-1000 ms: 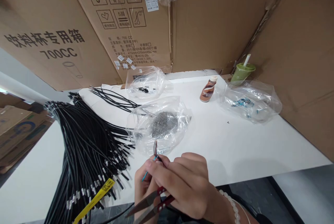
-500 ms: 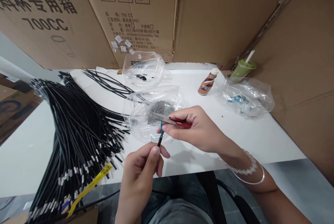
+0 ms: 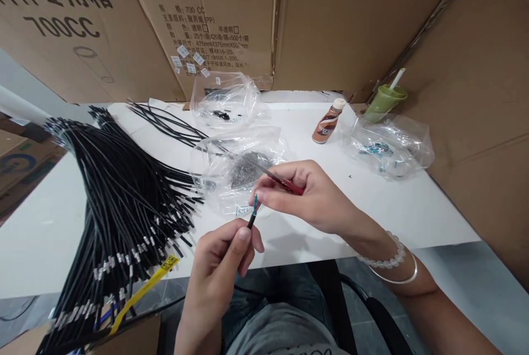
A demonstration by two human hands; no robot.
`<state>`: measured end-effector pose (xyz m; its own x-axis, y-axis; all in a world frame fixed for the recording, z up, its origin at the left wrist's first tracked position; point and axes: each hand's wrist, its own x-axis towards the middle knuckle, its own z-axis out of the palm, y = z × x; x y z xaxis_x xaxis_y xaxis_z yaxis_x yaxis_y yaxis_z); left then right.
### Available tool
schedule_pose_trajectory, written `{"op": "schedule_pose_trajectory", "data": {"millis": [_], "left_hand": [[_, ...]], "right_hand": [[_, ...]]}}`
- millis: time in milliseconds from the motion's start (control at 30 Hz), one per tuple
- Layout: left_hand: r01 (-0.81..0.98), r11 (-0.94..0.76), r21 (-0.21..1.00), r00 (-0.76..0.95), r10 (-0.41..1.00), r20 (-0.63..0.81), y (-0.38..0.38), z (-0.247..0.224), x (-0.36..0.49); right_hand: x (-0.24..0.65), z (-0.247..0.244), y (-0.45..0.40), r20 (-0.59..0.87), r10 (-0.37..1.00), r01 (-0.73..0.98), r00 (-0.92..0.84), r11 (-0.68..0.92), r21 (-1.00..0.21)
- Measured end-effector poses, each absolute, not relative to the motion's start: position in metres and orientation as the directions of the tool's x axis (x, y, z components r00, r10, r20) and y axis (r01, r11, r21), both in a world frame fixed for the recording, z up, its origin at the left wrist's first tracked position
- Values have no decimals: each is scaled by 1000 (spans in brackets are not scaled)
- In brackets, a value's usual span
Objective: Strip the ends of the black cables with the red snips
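Observation:
My left hand (image 3: 227, 253) pinches a black cable (image 3: 251, 221) between thumb and forefinger, its end pointing up. Thin blue wire ends (image 3: 255, 204) stick out of the black sheath. My right hand (image 3: 312, 195) is closed around red-handled scissors (image 3: 289, 184), blades pointing up and left, above and apart from the wires. The right thumb and fingertips are right beside the wire ends; whether they touch them I cannot tell. Behind the hands lies a clear plastic bag (image 3: 215, 192) with a heap of small grey metal pieces (image 3: 248, 169).
A thick bundle of black cables (image 3: 119, 178) with a yellow tag (image 3: 144, 291) covers the table's left side. A bag with black bits (image 3: 223, 115) lies at the back. Rightward are a brown bottle (image 3: 328, 123), a green cup (image 3: 385, 102) and a bag with blue scraps (image 3: 390, 148). Cardboard boxes (image 3: 355, 24) wall the back.
The scissor blades have moved off the blue wire, turning upward. My right fingertips have come closer to the wire end. My left hand still holds the cable. The whole view has shifted slightly.

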<state>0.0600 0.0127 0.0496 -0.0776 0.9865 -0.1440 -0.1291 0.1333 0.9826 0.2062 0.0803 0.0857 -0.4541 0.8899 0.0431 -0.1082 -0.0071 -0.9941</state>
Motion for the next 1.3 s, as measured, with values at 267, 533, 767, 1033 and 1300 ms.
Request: {"op": "schedule_pose_trajectory", "data": {"millis": [267,533,767,1033,1300], "left_hand": [[-120,138,983,-97,984,-150,12,48,61],[-118,141,983,-37,989,-146,9,45,57],[-76,172,982,225,963,-151,13,30,38],[-142,363,921,646,739,-192,17,33,40],[-212,363,907,768,636,-75,26,33,38]], "right_hand": [[210,88,69,181,927,40,-330,205,-978],[211,87,76,211,872,68,-441,267,-961],[217,109,98,175,708,47,-685,282,-958],[190,124,153,-109,-179,111,-978,-4,-994],[156,100,147,34,-265,-27,-964,-33,-999]]}}
